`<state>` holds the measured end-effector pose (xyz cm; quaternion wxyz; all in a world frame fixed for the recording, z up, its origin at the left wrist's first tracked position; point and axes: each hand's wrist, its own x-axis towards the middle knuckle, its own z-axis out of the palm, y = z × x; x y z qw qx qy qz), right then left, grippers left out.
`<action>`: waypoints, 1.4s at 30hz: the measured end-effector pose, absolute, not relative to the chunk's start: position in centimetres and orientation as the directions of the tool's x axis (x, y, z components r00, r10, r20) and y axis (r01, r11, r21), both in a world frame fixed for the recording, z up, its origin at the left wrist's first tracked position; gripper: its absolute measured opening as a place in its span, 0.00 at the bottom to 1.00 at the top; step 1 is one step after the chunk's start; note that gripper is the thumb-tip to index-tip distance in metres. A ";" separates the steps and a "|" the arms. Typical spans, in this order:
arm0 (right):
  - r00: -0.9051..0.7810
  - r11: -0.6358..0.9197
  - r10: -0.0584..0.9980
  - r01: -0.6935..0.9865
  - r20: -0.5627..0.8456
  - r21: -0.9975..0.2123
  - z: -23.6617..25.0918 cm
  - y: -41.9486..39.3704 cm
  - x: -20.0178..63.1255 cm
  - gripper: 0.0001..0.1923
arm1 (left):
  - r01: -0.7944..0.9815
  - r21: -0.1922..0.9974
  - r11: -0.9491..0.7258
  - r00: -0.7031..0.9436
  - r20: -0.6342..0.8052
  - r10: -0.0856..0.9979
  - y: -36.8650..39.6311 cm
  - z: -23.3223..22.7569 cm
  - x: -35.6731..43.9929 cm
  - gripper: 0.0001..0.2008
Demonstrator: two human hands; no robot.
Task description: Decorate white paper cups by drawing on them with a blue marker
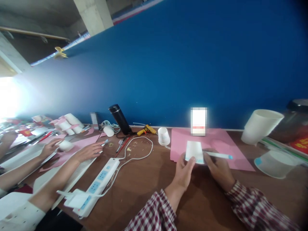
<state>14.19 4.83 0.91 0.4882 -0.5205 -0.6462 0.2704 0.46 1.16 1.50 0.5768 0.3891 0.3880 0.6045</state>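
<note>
Two hands (185,171) (218,168) pinch tapered white paper cup (194,151); right grips slim pen (219,156).

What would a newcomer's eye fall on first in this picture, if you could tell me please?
Probably the big blue wall behind the brown table. Next, at the middle, the left hand holds a white paper cup over a pink sheet, while the right hand holds a pen. At left, a white power strip lies beside another person's arms.
</note>
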 end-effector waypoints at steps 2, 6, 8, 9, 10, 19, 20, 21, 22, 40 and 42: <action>0.025 0.302 0.939 0.415 0.342 -0.858 0.8 4.8 14.2 0.13 | -0.437 0.899 -0.017 -0.035 0.002 0.999 1.3 1.2 0.5 0.19; 0.054 0.283 0.942 0.398 0.331 -0.873 0.8 4.6 14.2 0.14 | -0.500 0.866 -0.001 -0.046 -0.025 0.999 1.5 1.0 0.6 0.20; 0.070 0.303 0.931 0.395 0.358 -0.867 0.9 4.4 14.1 0.14 | -0.513 0.859 0.001 -0.060 -0.038 0.997 1.5 1.1 0.6 0.22; 0.074 0.311 0.927 0.397 0.367 -0.864 1.0 4.3 14.1 0.15 | -0.514 0.858 0.001 -0.056 -0.034 0.998 1.5 1.2 0.6 0.22; 0.074 0.318 0.924 0.395 0.375 -0.862 1.1 4.2 14.0 0.14 | -0.514 0.858 -0.001 -0.053 -0.031 0.998 1.4 1.3 0.6 0.23; 0.036 0.262 0.958 0.291 0.284 -0.920 1.4 4.1 13.8 0.15 | -0.359 0.933 0.003 -0.100 -0.041 0.994 0.9 1.7 0.5 0.22; 0.037 0.260 0.959 0.285 0.281 -0.923 1.4 4.1 13.8 0.15 | -0.345 0.939 0.005 -0.100 -0.042 0.994 0.9 1.7 0.4 0.22; 0.037 0.262 0.958 0.283 0.284 -0.923 1.4 4.2 13.7 0.16 | -0.331 0.944 0.004 -0.101 -0.040 0.994 0.9 1.7 0.4 0.22; 0.036 0.266 0.957 0.284 0.287 -0.921 1.5 4.2 13.7 0.16 | -0.315 0.949 0.002 -0.100 -0.035 0.994 0.9 1.6 0.3 0.22; 0.011 0.295 0.949 0.333 0.316 -0.896 0.9 4.2 13.8 0.13 | -0.435 0.900 -0.026 -0.126 -0.032 0.992 1.3 1.5 0.6 0.23; 0.011 0.286 0.951 0.351 0.309 -0.892 1.0 4.1 13.8 0.14 | -0.502 0.864 -0.027 -0.112 -0.035 0.993 1.5 1.2 0.7 0.22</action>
